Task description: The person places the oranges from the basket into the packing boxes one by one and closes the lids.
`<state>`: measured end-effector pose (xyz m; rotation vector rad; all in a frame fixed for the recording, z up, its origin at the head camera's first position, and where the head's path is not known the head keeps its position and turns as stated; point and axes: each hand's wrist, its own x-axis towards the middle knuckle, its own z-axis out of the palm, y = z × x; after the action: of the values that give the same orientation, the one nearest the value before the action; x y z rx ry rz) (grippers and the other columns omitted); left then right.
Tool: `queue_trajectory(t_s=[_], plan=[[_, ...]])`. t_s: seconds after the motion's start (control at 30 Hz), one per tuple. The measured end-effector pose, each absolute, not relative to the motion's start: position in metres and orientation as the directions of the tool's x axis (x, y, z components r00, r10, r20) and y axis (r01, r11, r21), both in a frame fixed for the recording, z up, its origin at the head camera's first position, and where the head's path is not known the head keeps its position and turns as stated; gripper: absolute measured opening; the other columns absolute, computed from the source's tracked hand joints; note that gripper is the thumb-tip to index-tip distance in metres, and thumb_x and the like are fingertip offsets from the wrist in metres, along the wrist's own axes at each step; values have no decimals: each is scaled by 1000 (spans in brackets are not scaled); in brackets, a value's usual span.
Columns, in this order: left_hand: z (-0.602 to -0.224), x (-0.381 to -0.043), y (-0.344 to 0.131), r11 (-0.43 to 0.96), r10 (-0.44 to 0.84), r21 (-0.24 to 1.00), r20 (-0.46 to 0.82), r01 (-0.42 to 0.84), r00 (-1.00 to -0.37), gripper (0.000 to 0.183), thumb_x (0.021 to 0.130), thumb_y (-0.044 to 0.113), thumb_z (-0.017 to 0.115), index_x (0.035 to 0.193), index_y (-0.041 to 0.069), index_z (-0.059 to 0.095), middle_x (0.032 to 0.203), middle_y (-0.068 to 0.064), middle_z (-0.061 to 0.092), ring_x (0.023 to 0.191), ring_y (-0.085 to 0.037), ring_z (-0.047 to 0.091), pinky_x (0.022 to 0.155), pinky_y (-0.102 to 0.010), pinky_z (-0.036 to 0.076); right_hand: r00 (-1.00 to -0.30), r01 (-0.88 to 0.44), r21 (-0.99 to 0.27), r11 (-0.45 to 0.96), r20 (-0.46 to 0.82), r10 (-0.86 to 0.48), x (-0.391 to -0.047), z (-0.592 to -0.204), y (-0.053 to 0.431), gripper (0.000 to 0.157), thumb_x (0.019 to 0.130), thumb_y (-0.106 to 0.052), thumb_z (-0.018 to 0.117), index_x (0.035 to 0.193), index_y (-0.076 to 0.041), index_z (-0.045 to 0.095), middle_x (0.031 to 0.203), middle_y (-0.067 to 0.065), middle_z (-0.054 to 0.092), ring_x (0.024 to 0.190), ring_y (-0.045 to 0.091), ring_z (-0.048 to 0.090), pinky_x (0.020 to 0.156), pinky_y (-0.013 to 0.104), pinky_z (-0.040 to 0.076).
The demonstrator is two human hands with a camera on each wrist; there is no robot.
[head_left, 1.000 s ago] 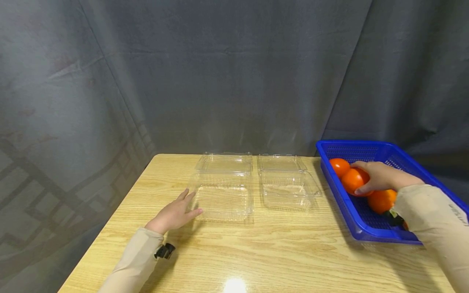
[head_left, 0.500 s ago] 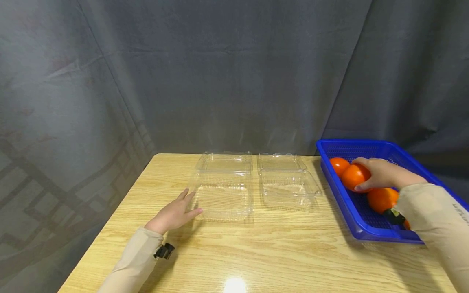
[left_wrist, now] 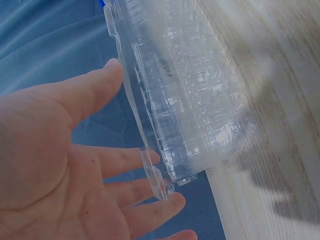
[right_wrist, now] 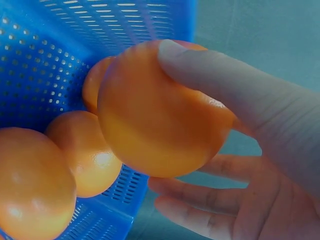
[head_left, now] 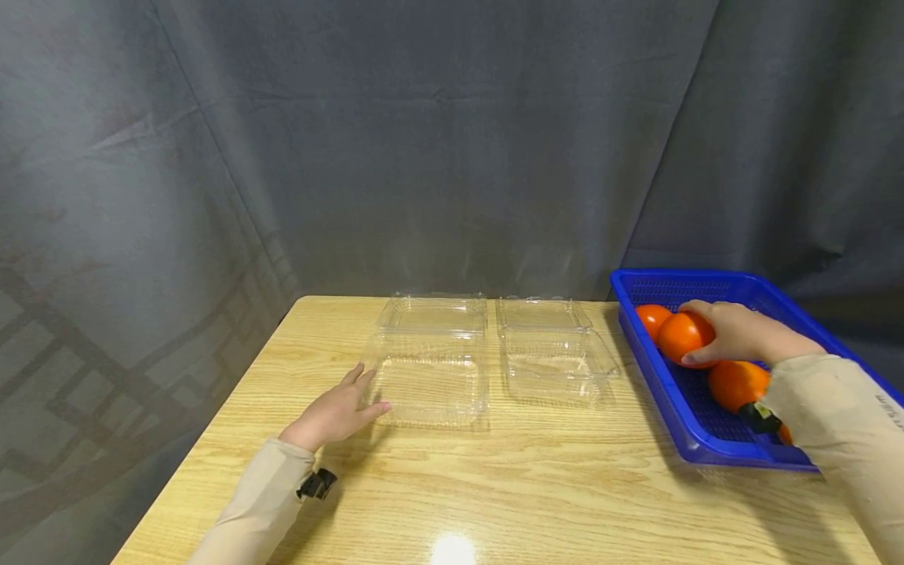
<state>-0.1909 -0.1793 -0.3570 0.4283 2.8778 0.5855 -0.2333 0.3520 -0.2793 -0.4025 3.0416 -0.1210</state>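
My right hand (head_left: 741, 333) grips an orange (head_left: 685, 339) inside the blue plastic basket (head_left: 646, 380). In the right wrist view the thumb lies over this orange (right_wrist: 160, 115), with the fingers at its far side. Other oranges lie around it, one orange (head_left: 653, 318) behind and one orange (head_left: 738, 383) in front. My left hand (head_left: 335, 412) is at the left edge of a clear plastic clamshell box (head_left: 431, 392), whose lid is folded back. In the left wrist view its fingers are spread and loosely extended along the box's rim (left_wrist: 135, 112).
A second, smaller clear clamshell box (head_left: 554, 377) stands with its lid back, between the first box and the basket. All stand on a wooden table (head_left: 537, 494). A grey curtain (head_left: 452, 157) hangs behind the table's back edge.
The right hand has shifted very slightly right and up around the orange, which stays in the basket. The left hand and the boxes have not visibly moved.
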Motion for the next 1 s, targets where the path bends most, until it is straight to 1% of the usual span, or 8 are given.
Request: queue_trajectory(t_s=[0.2, 0.33, 0.67, 0.77, 0.9, 1.0], plan=[[-356, -190, -179, 883, 309, 402, -113, 240, -944, 73, 91, 43, 48, 141, -4, 24, 148, -29, 13, 125, -48, 36, 97, -58, 36, -965, -252, -100, 963, -54, -258, -231, -278, 351, 81, 64, -46, 76, 120, 5, 48, 95, 22, 61, 79, 29, 56, 68, 46, 49], [-356, -191, -179, 884, 306, 402, -111, 238, -946, 72, 91, 43, 48, 141, -4, 24, 148, -29, 13, 124, -48, 37, 97, -58, 36, -964, -256, -83, 963, -47, -261, -231, -276, 352, 83, 63, -47, 77, 120, 6, 47, 94, 23, 61, 78, 29, 56, 68, 47, 49], [-357, -190, -180, 878, 314, 413, -114, 242, -943, 72, 91, 43, 48, 142, -2, 24, 149, -28, 13, 124, -47, 39, 96, -57, 38, -966, -255, -86, 963, -26, -258, -230, -273, 350, 81, 63, -50, 76, 118, 3, 49, 94, 20, 61, 78, 28, 56, 66, 44, 48], [-357, -190, -180, 878, 314, 411, -113, 244, -943, 72, 91, 43, 48, 142, -3, 24, 148, -28, 13, 123, -47, 40, 95, -57, 38, -967, -249, -96, 964, -27, -252, -228, -272, 348, 79, 64, -52, 75, 118, 1, 51, 93, 17, 61, 77, 26, 55, 65, 40, 47], [-356, -191, -180, 880, 311, 408, -111, 242, -944, 72, 91, 44, 48, 142, -2, 24, 149, -28, 13, 122, -47, 41, 95, -57, 39, -968, -247, -108, 963, -16, -251, -227, -271, 346, 71, 65, -50, 75, 115, -4, 52, 91, 11, 61, 76, 22, 54, 63, 34, 44], [-356, -191, -181, 883, 309, 403, -112, 241, -944, 73, 91, 45, 48, 142, -1, 24, 149, -28, 13, 122, -47, 41, 94, -57, 39, -966, -256, -106, 961, -6, -258, -226, -269, 344, 68, 65, -47, 76, 113, -5, 53, 90, 10, 61, 76, 22, 54, 63, 33, 44]])
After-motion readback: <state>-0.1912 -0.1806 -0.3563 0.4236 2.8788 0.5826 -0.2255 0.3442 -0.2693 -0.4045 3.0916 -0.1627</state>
